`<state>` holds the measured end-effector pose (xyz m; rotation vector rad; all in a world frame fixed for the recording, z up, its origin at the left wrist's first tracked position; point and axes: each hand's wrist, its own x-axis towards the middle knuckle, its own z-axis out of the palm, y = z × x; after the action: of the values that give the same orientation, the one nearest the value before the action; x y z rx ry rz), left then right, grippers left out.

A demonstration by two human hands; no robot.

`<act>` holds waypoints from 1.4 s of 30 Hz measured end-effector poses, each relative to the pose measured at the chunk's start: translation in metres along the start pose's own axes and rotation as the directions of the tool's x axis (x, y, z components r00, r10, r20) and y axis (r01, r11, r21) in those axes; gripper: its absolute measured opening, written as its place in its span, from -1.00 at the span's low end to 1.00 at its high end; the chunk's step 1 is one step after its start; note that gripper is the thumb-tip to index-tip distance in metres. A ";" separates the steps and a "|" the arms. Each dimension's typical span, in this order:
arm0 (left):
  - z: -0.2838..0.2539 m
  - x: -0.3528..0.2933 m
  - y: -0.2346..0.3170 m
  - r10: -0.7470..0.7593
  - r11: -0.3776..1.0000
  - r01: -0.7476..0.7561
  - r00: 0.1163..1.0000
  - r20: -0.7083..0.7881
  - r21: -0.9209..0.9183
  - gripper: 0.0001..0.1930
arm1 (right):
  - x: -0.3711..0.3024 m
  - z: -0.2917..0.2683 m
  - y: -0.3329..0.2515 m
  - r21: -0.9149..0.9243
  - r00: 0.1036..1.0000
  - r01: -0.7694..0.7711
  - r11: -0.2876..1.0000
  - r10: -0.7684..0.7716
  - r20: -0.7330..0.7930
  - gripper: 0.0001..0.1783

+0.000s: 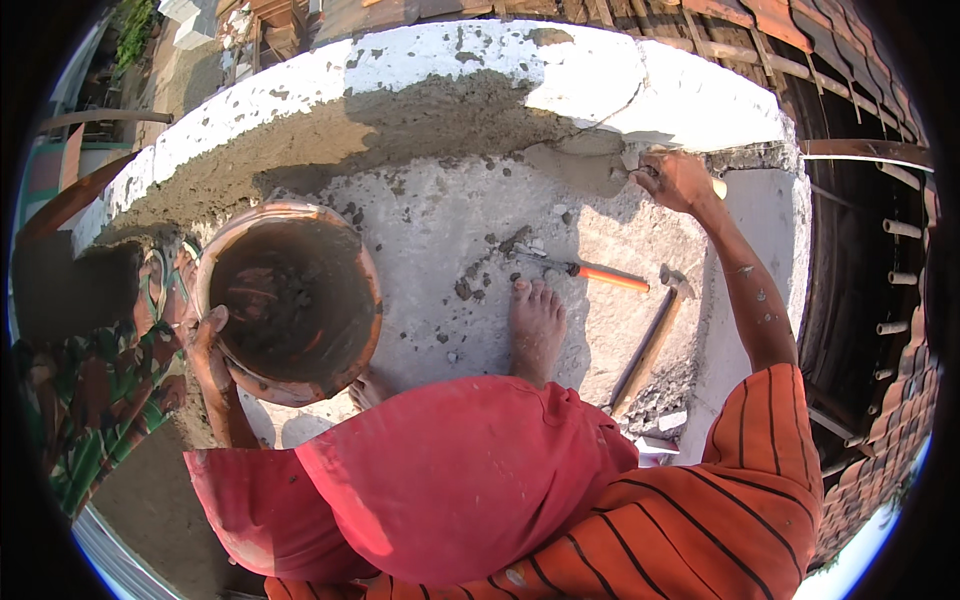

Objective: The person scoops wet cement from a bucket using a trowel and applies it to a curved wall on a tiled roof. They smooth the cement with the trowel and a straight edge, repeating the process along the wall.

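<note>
My left hand [209, 350] grips the near left rim of a round clay-coloured bucket [372, 290], thumb over the edge. Wet grey mortar [295, 300] lies inside it. At the right, my right hand [680, 180] is closed round the handle of a trowel [590, 172]. Its mortar-smeared blade points left, against the foot of the low white block wall [440, 55]. Fresh mortar [440, 115] coats much of the wall's inner face, ending near the blade. How much of the blade is buried in mortar I cannot tell.
On the rough concrete floor [430, 220] lie an orange-handled tool [612, 277], a hammer [648, 350] and mortar crumbs. My bare foot [537, 325] stands close by. Another person in camouflage clothing [100, 400] is at the left. Roof tiles [890, 430] and a dark drop lie beyond the right ledge.
</note>
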<state>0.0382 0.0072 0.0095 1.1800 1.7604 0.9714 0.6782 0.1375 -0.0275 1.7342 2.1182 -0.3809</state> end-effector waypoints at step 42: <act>0.017 -0.016 0.019 -0.092 0.959 0.097 0.995 0.032 -0.267 -0.49 | -0.015 0.048 0.056 -0.054 1.000 0.024 0.998 -0.023 0.018 -0.52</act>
<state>0.0645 -0.0001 0.0230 0.9220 1.5950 1.0979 0.7407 0.1148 -0.0624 1.6712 2.1192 -0.3402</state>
